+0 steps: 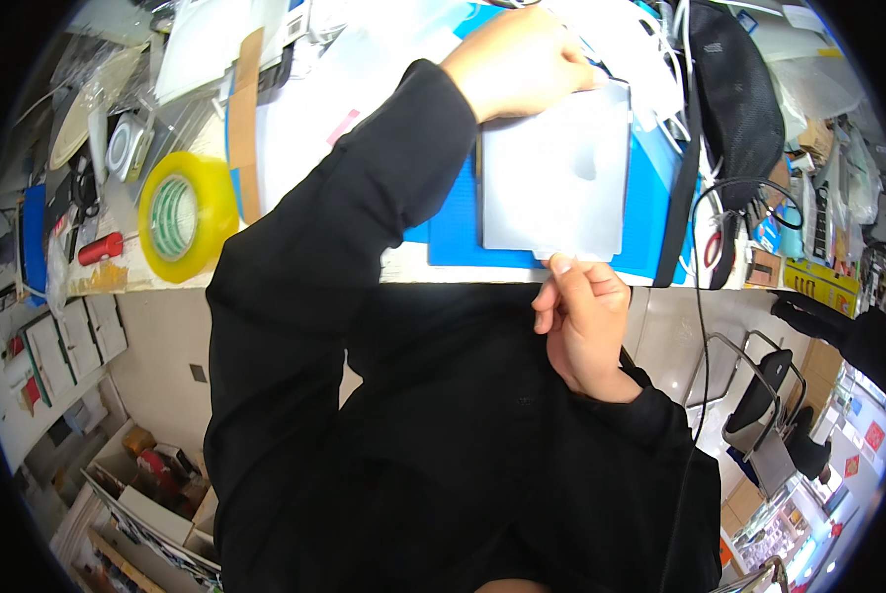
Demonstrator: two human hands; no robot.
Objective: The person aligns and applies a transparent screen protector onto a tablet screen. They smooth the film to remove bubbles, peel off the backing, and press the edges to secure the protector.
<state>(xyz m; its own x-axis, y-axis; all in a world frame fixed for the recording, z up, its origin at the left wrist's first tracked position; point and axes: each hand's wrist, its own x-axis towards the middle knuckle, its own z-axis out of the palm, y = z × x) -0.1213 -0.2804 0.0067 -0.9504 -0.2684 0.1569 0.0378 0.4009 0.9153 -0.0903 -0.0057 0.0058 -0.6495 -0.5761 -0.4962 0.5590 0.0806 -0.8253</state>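
A flat tablet-shaped device [481, 185] lies on a blue corrugated sheet [454, 230] near the table's front edge. Over it is a translucent film [546, 185] with a small tab at the lower edge; a dark logo-like mark shows through. Between thumb and fingers, my right hand [587, 319] pinches that tab. My left hand [520, 67] reaches across the top of the film, its curled fingertips pinching the upper edge near the right corner. Its palm side is hidden from view.
A big roll of yellow tape [220, 215] stands at the left, beside a red cylinder [100, 249]. On the right lie a black pouch [735, 104] with a strap and white cables [658, 81]. A black cable [701, 296] hangs over the table edge. Metal-framed chairs [765, 437] stand behind.
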